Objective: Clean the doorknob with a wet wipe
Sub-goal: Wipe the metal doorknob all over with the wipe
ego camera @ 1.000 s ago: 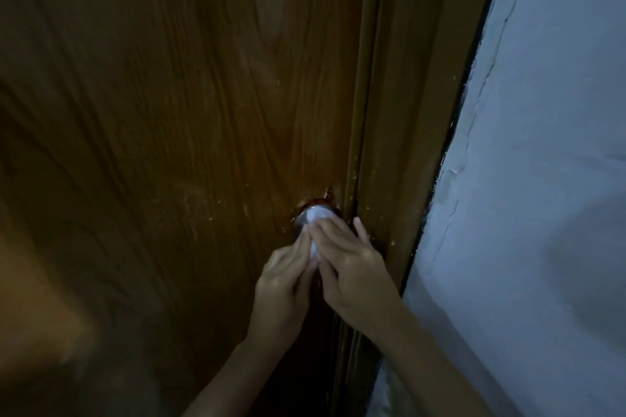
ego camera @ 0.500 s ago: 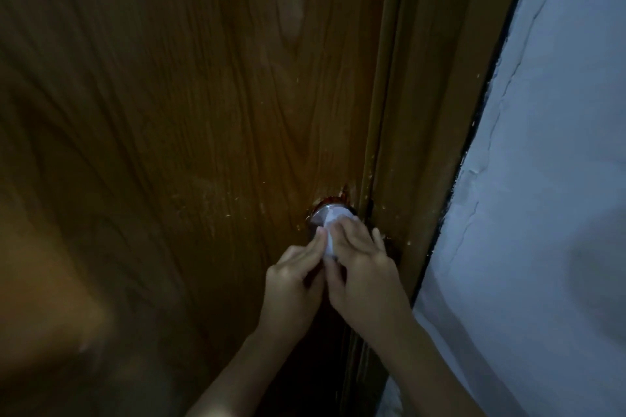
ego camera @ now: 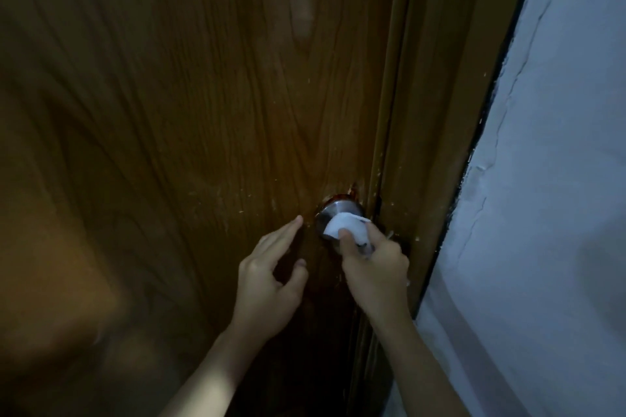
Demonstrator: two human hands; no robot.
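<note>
Currently, the right hand [ego camera: 374, 267] pinches a white wet wipe [ego camera: 347, 226] against the metal doorknob [ego camera: 335, 213], at five o'clock of the wooden door [ego camera: 203, 112]. The left hand [ego camera: 267, 276] hovers released at the knob's eight o'clock. Wiping is underway; circling the knob likely comes next.

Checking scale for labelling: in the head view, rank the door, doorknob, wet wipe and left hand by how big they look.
1. door
2. left hand
3. doorknob and wet wipe: alike, both partly hidden, unranked.
</note>
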